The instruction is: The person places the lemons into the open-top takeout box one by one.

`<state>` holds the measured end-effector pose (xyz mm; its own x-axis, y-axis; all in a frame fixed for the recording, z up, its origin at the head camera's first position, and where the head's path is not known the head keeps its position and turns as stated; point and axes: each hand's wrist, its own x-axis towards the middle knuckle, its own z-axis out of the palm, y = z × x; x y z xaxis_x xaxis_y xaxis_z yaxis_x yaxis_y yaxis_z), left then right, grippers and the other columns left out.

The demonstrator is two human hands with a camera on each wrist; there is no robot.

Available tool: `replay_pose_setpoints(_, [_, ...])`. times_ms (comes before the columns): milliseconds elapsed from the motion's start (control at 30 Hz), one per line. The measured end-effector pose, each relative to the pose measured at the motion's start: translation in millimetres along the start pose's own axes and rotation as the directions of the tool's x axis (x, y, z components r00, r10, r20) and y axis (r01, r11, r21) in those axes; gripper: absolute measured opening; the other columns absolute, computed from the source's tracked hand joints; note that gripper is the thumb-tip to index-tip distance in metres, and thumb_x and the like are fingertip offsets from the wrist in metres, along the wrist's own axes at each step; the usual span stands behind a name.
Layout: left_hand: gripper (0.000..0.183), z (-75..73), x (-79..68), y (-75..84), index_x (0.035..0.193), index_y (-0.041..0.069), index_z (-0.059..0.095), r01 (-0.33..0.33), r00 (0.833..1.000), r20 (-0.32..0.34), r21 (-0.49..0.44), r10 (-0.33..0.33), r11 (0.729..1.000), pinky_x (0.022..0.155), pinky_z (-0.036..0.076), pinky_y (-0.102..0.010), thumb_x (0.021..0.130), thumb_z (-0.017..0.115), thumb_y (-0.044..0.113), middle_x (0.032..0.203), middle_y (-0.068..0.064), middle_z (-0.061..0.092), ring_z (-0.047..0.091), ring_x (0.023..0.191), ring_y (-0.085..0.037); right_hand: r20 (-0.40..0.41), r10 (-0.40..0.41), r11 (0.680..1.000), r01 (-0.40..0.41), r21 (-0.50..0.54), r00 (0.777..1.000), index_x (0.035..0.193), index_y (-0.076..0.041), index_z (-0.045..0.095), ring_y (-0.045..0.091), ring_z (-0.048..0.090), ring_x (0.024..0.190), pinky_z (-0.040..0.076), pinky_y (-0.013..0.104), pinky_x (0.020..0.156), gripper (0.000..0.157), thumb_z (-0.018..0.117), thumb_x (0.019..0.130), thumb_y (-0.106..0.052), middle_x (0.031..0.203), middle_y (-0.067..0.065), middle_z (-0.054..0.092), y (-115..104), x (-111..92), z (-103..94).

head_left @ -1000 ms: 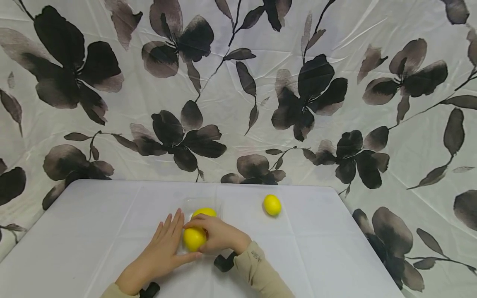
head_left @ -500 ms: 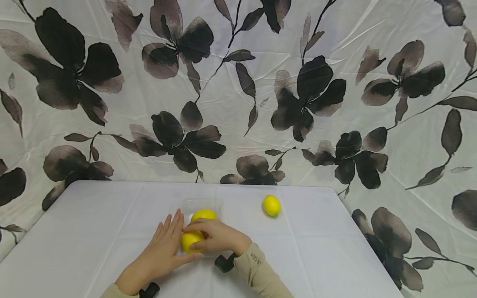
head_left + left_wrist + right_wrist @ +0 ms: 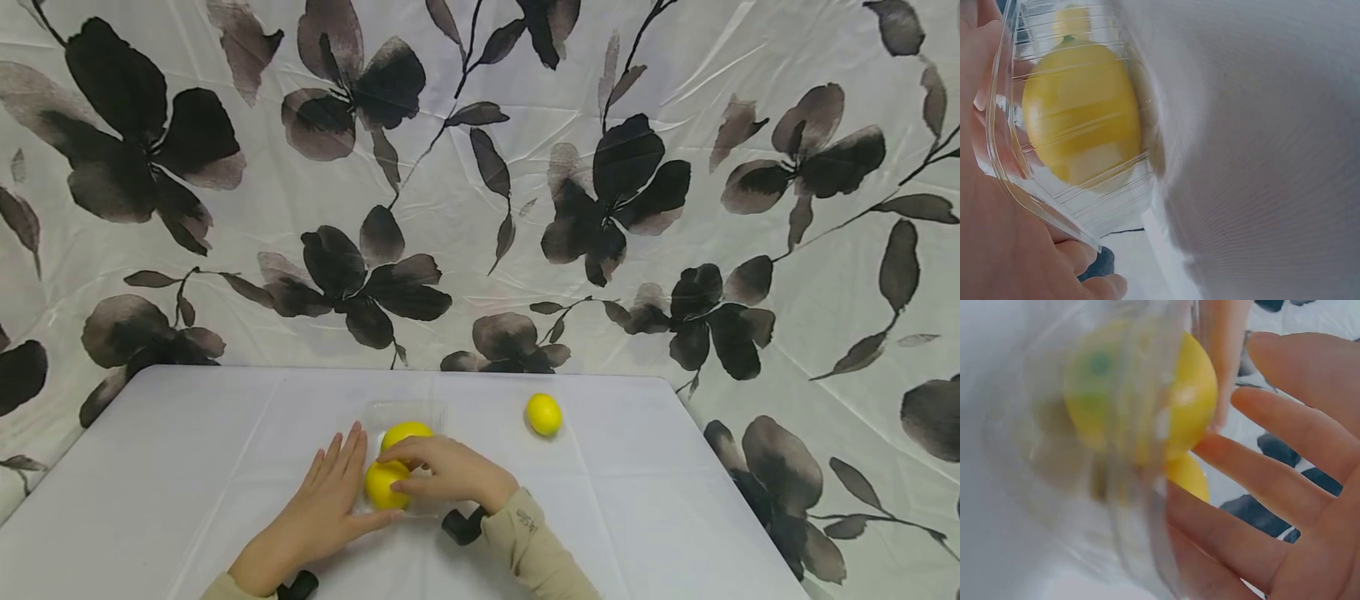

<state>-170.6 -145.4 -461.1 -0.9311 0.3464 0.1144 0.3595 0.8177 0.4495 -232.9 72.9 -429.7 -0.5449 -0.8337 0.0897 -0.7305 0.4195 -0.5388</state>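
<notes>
A clear plastic container (image 3: 373, 408) with a ribbed wall stands on the table. Two yellow lemons sit in it: a near lemon (image 3: 386, 487) and a far lemon (image 3: 406, 434), partly covered by the right hand. Along the container's left side lies my left hand (image 3: 318, 504), fingers straight and thumb across the near end; the left wrist view has the near lemon (image 3: 1082, 115) behind the clear wall. My right hand (image 3: 450, 473) is over the container's right side. Its fingers are spread and loosely bent in the right wrist view, with a fingertip at the lemon (image 3: 1194, 394).
A third lemon (image 3: 543, 414) lies alone on the white-covered table (image 3: 622, 500), right of the container. Behind the table hangs a floral cloth (image 3: 495, 208). Black wrist devices show at both sleeves.
The near lemon has settled slightly toward the near left in the container. My right hand's fingers have loosened from it and drawn a little right. The left hand has stayed put.
</notes>
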Motion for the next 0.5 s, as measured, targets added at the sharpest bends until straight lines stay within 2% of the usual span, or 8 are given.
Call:
replay_pose_setpoints(133, [0.122, 1.1, -0.1, -1.1, 0.154, -0.009, 0.016, 0.005, 1.000, -0.005, 0.002, -0.005, 1.000, 0.114, 0.009, -0.068, 0.079, 0.059, 0.078, 0.162, -0.026, 0.007, 0.007, 0.147, -0.050, -0.019, 0.004, 0.998, -0.003, 0.062, 1.000, 0.134, -0.009, 0.062, 0.010, 0.064, 0.107, 0.051, 0.022, 0.092, 0.037, 0.064, 0.098, -0.019, 0.129, 0.002, 0.065, 2.9, -3.4, -8.9])
replay_pose_setpoints(267, [0.121, 1.8, -0.3, -0.5, 0.154, -0.009, 0.016, 0.006, 1.000, -0.013, -0.007, -0.006, 1.000, 0.114, 0.010, -0.068, 0.079, 0.062, 0.075, 0.162, -0.026, 0.008, 0.008, 0.146, -0.050, -0.073, 0.026, 0.989, -0.015, 0.148, 0.997, 0.130, -0.005, 0.063, 0.012, 0.066, 0.104, 0.052, 0.025, 0.092, 0.034, 0.063, 0.098, -0.016, 0.129, 0.005, 0.065, 9.7, -9.7, -21.2])
replay_pose_setpoints(400, [0.121, 2.0, -0.7, 0.1, 0.154, -0.009, 0.016, 0.014, 1.000, -0.016, -0.014, -0.014, 1.000, 0.115, 0.009, -0.067, 0.079, 0.062, 0.075, 0.162, -0.026, 0.008, 0.008, 0.146, -0.050, -0.182, 0.045, 0.981, -0.010, 0.192, 0.982, 0.127, -0.004, 0.065, 0.012, 0.066, 0.102, 0.053, 0.029, 0.094, 0.030, 0.063, 0.098, -0.013, 0.126, 0.008, 0.067, 24.0, -19.8, -34.5])
replay_pose_setpoints(500, [0.122, 2.4, -0.8, 0.0, 0.154, -0.009, 0.015, 0.020, 1.000, -0.017, -0.011, -0.020, 1.000, 0.115, 0.009, -0.066, 0.079, 0.061, 0.076, 0.163, -0.026, 0.008, 0.008, 0.147, -0.050, -0.289, 0.072, 0.981, -0.015, 0.194, 0.955, 0.124, -0.007, 0.067, 0.014, 0.066, 0.101, 0.053, 0.033, 0.094, 0.027, 0.063, 0.097, -0.011, 0.122, 0.009, 0.068, 39.9, -29.5, -43.6])
